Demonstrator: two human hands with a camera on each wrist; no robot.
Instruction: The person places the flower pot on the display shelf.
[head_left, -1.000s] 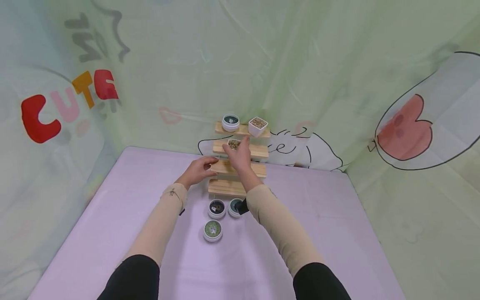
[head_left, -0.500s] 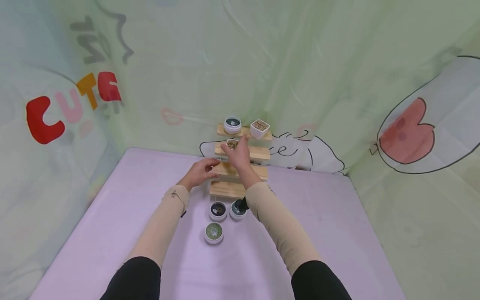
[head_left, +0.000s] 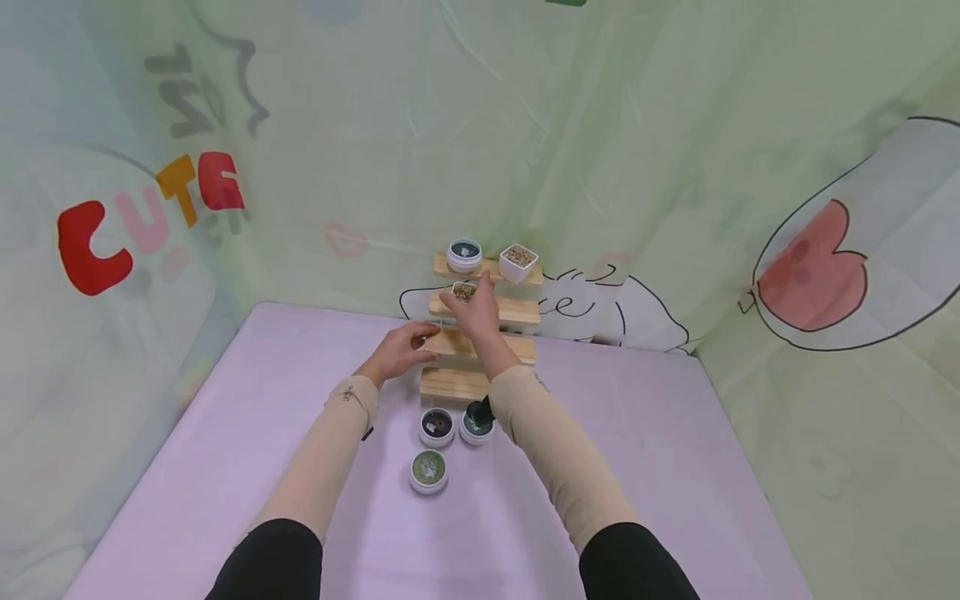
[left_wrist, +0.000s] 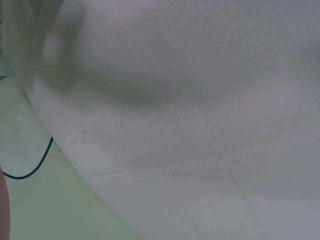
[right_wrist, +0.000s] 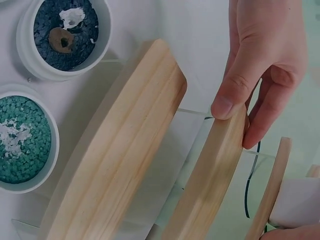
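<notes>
In the head view, my left hand (head_left: 395, 352) pinches the left end of the second-lowest wooden board (head_left: 453, 342) of a tiered display stand. The right wrist view shows the thumb of that left hand (right_wrist: 262, 60) on the board's (right_wrist: 210, 175) top, a finger beyond it. My right hand (head_left: 478, 318) holds a small square white pot (head_left: 463, 292) of brownish grains at the left of the tier above, thumb and finger on either side. That pot's white side (right_wrist: 297, 202) appears in the right wrist view, low on the right, by the fingertips of my right hand (right_wrist: 295, 234).
The top board carries a round white pot (head_left: 464, 255) and a square white pot (head_left: 518, 262). Before the stand, on the lilac cloth (head_left: 637, 433), stand round pots with dark (head_left: 437, 427), teal (head_left: 477, 427) and green (head_left: 429, 471) fill. Printed curtains (head_left: 360, 125) surround the table.
My right hand has shifted the square pot slightly left along its board. The left hand keeps its grip on the board's end. The head view has tilted a little.
</notes>
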